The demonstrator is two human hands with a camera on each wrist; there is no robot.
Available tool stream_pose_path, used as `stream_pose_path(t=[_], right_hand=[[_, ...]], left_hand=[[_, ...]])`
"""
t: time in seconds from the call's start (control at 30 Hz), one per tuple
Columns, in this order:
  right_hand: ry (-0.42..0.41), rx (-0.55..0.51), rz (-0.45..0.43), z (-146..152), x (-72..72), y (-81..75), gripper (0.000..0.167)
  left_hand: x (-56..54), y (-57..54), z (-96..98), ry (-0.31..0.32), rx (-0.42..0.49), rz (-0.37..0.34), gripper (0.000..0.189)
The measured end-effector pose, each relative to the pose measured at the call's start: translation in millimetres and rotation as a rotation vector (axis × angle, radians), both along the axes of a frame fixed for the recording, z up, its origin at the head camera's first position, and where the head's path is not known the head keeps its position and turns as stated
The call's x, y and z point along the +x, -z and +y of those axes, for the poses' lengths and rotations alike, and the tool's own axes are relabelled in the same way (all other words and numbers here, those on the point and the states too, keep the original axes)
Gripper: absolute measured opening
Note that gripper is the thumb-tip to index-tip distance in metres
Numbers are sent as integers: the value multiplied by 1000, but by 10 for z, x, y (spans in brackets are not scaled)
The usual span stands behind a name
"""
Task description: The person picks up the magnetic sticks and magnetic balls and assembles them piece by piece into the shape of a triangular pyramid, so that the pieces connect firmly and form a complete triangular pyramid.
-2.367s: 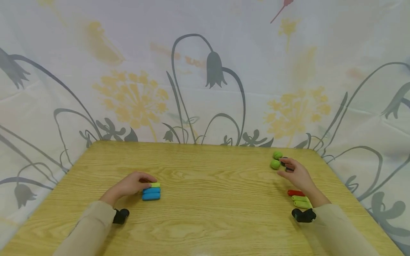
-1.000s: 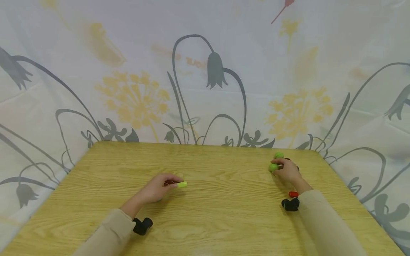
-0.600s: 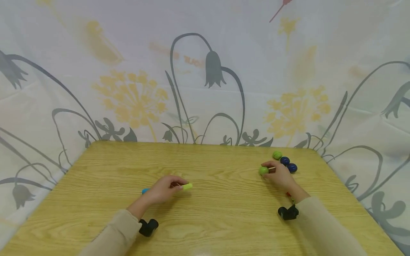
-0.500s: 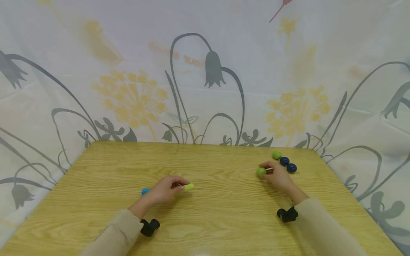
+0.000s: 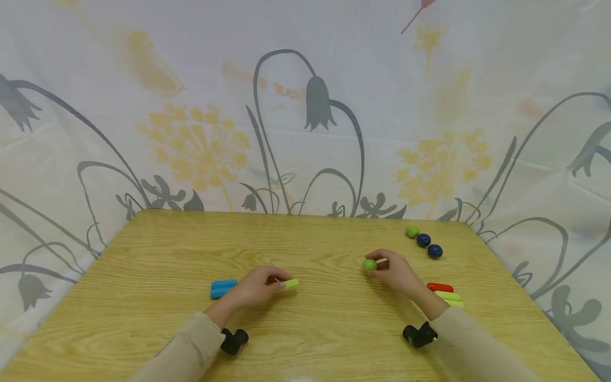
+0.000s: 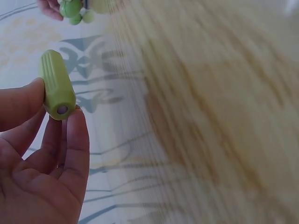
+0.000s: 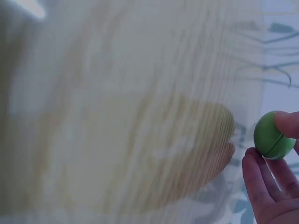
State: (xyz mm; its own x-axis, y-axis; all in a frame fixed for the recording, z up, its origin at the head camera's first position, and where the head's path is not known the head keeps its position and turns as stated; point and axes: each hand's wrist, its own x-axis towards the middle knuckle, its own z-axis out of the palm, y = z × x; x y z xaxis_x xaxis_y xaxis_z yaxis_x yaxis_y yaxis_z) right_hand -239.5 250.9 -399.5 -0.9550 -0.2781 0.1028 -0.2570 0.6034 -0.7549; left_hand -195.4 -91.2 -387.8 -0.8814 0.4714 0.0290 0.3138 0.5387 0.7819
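Note:
My left hand (image 5: 256, 289) pinches a short yellow-green ribbed handle (image 6: 57, 84) between thumb and fingertips. The handle has a round metallic spot in its end, and in the head view it points right. Across a gap, my right hand (image 5: 397, 273) holds a green ball (image 7: 272, 136) with a seam line, thumb on one side and fingers on the other. Both hands are over the middle of the wooden table (image 5: 305, 339), the ball to the right of the handle. Behind the left hand lie two blue handles (image 5: 224, 285), partly covered by it.
Near the back right corner, another green ball (image 5: 412, 231) and two dark blue balls (image 5: 435, 251) lie in a slanting row. A red handle (image 5: 440, 287) and two yellow-green handles (image 5: 447, 296) lie beside my right forearm. A flowered cloth (image 5: 305, 132) hangs behind the table.
My left hand has taken the yellow-green handle from beside the blue ones and carried it right. My right hand has gripped the green ball and brought it left and nearer.

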Motion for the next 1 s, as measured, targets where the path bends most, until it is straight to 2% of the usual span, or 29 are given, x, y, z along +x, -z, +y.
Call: stream_pose_path(t=[0.2,0.5,1.0], right_hand=[[-71,-47,-4,-175,79,12,32],[-208,-102,-22,-437,198,29,33],[-284,-149,-48,-752,294,80,33]], left_hand=[[9,-6,48,10,4,0,22],[16,9,132,-8,-4,-30,20],[41,46,265,-17,-15,-70,20]])
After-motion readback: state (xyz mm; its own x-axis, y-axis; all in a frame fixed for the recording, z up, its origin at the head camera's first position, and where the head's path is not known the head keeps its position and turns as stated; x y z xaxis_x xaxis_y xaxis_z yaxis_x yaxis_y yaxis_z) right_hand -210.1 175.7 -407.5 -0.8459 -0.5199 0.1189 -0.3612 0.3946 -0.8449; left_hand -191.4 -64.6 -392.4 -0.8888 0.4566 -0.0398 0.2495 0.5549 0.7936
